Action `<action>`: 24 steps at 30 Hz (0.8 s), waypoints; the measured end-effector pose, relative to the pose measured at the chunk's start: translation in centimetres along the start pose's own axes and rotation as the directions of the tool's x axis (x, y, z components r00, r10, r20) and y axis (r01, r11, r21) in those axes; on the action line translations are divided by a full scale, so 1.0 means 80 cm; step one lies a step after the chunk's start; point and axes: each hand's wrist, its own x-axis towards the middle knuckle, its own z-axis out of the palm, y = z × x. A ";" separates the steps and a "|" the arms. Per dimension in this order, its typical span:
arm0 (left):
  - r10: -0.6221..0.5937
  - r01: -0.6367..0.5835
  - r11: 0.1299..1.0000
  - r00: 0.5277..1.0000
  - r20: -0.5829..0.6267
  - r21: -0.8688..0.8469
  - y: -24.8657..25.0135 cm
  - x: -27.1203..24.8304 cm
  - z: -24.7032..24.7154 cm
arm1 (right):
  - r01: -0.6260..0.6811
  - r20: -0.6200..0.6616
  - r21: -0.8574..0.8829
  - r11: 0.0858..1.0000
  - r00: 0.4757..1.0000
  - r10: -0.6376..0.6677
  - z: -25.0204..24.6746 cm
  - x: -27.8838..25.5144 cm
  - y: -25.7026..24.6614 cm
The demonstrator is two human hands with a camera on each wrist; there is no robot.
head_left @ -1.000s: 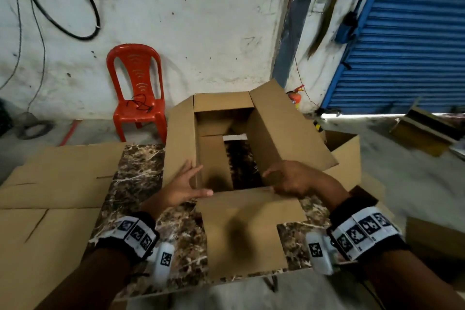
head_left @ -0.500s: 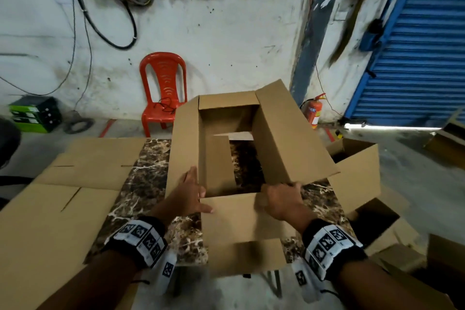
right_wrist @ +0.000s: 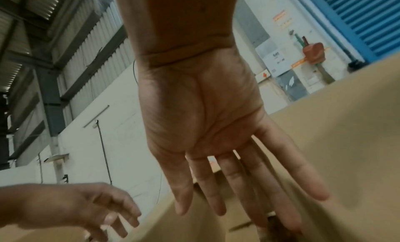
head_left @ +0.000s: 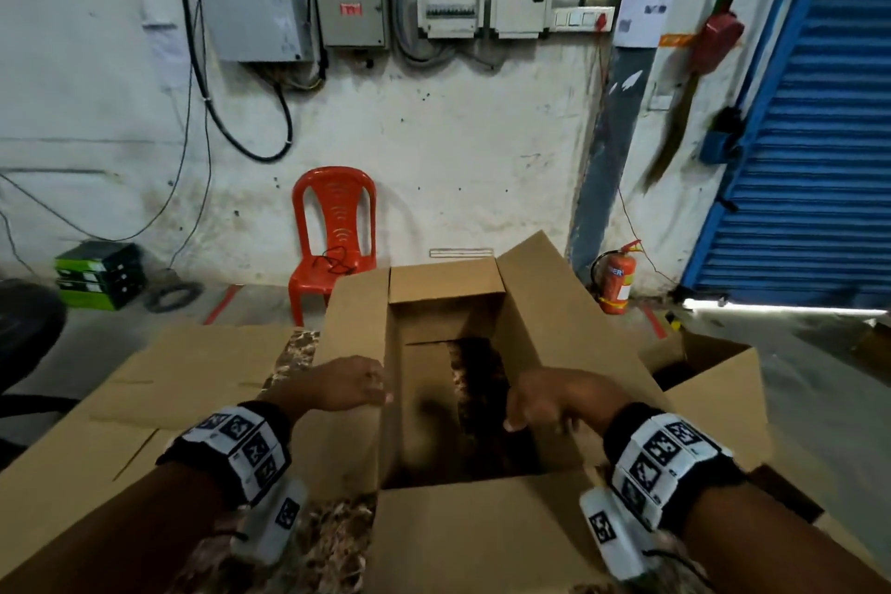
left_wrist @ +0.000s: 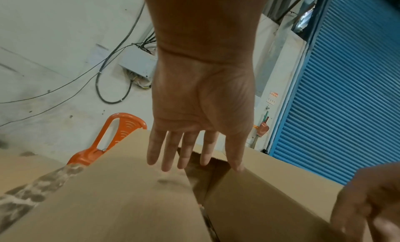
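An open brown cardboard box (head_left: 448, 289) stands on a marble-patterned table (head_left: 332, 545), all its flaps up or spread. My left hand (head_left: 357, 383) lies with straight fingers on the top edge of the left side flap (head_left: 357, 318); the left wrist view shows the left hand (left_wrist: 194, 151) flat over that flap (left_wrist: 121, 194). My right hand (head_left: 545, 400) rests against the inner face of the right side flap (head_left: 554, 304), and in the right wrist view the right hand (right_wrist: 238, 185) has its fingers stretched along the cardboard (right_wrist: 324, 143). Neither hand holds anything. The box floor gapes, showing marble.
Flat cardboard sheets (head_left: 193, 376) cover the table's left. Another open box (head_left: 713, 381) sits close on the right. A red plastic chair (head_left: 335, 227) and a fire extinguisher (head_left: 614, 280) stand by the far wall. A blue roller shutter (head_left: 810, 159) fills the right.
Both hands have moved from the box's near edge up onto the two side flaps. The box now sits closer to me, and my view has tilted upward.
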 end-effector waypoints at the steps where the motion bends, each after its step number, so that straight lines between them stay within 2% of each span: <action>1: 0.007 -0.007 0.999 1.000 -0.007 0.031 -0.001 0.015 -0.015 | 0.003 -0.025 -0.004 1.000 1.000 -0.003 -0.024 0.002 0.003; 4: 0.035 -0.029 0.993 0.998 -0.045 0.116 0.003 0.064 -0.066 | -0.004 -0.146 -0.069 0.998 0.989 -0.006 -0.095 0.024 0.015; 7: 0.047 -0.022 0.973 0.994 -0.101 0.230 -0.001 0.127 -0.110 | -0.087 -0.228 -0.105 0.991 0.972 0.062 -0.149 0.064 0.031; 10: 0.082 -0.029 0.944 0.985 -0.149 0.330 -0.014 0.190 -0.125 | -0.184 -0.299 -0.098 0.978 0.943 0.148 -0.169 0.127 0.051; 15: 0.171 -0.099 0.850 0.981 -0.094 0.517 -0.040 0.288 -0.103 | -0.323 -0.400 -0.038 0.946 0.872 0.282 -0.130 0.245 0.099; 18: 0.188 -0.121 0.798 0.981 -0.053 0.590 -0.053 0.331 -0.089 | -0.382 -0.348 0.053 0.923 0.859 0.376 -0.080 0.292 0.119; 20: 0.176 -0.138 0.817 0.984 -0.013 0.560 -0.063 0.359 -0.084 | -0.386 -0.334 0.138 0.912 0.849 0.410 -0.052 0.305 0.121; 22: 0.231 -0.202 0.868 0.973 -0.008 0.454 -0.073 0.383 -0.088 | -0.377 -0.362 0.200 0.904 0.829 0.426 -0.036 0.309 0.124; 24: 0.322 -0.290 0.932 0.938 -0.128 0.218 -0.076 0.398 -0.110 | -0.381 -0.371 0.234 0.894 0.815 0.445 -0.031 0.310 0.125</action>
